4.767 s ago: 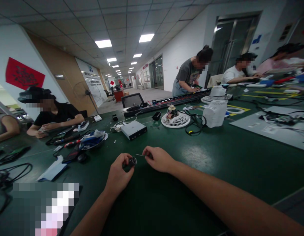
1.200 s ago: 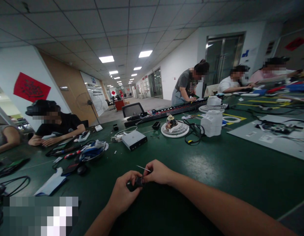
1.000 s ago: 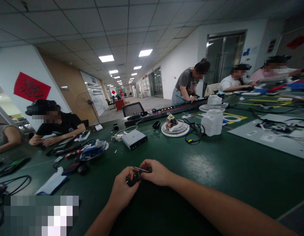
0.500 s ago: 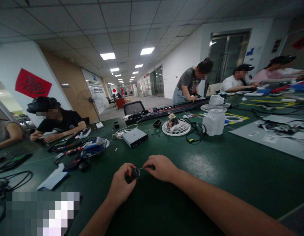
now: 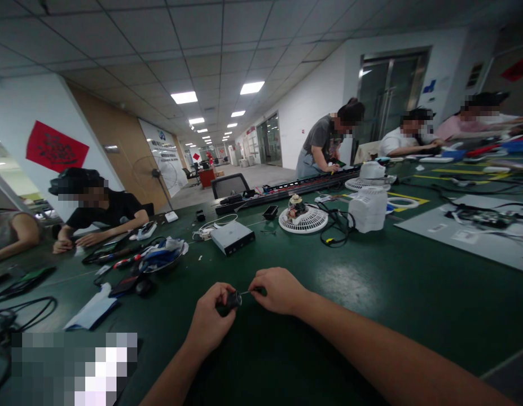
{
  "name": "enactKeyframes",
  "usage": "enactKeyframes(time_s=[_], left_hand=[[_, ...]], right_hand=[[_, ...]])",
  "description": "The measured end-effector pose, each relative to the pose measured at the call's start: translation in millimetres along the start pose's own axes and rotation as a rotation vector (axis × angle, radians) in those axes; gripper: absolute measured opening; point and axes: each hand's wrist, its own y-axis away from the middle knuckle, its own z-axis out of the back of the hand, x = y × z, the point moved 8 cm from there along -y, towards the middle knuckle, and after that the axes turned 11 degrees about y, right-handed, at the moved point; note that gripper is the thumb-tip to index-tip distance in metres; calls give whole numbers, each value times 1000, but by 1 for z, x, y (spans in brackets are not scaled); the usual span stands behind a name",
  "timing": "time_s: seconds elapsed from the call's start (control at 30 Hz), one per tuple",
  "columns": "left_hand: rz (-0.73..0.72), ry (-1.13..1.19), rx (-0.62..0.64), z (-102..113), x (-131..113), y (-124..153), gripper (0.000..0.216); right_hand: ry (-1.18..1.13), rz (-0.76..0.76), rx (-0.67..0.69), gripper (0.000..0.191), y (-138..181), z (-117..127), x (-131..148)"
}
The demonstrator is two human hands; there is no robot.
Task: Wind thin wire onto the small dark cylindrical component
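Above the near middle of the bench (image 5: 286, 252), the left hand (image 5: 208, 320) and right hand (image 5: 280, 290) face each other. Left fingers grasp a dark cylinder (image 5: 234, 299), end facing right; right fingers pinch a thin rod (image 5: 246, 292), apparently working at that end. The next move likely calls for steady alignment.
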Motion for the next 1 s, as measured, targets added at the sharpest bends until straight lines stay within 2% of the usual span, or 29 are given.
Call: enactKeyframes(time_s=[0.33, 0.53, 0.63, 0.73, 0.87, 1.0], left_hand=[[5, 22, -20, 1, -1, 0, 25], [-15, 26, -8, -2, -5, -1, 26], [-20, 4, -25, -1, -5, -1, 27], [-24, -11, -24, -1, -2, -1, 26], [-36, -13, -8, -2, -1, 0, 26], [-35, -7, -7, -2, -4, 0, 26]], right_hand=[[-37, 25, 41, 21, 1, -2, 3], [2, -39, 38, 21, 0, -4, -4], [-31, 3, 62, 20, 0, -6, -1], [-83, 38, 36, 20, 0, -4, 3], [-73, -15, -21, 20, 0, 1, 0], [-40, -53, -16, 19, 0, 3, -1]])
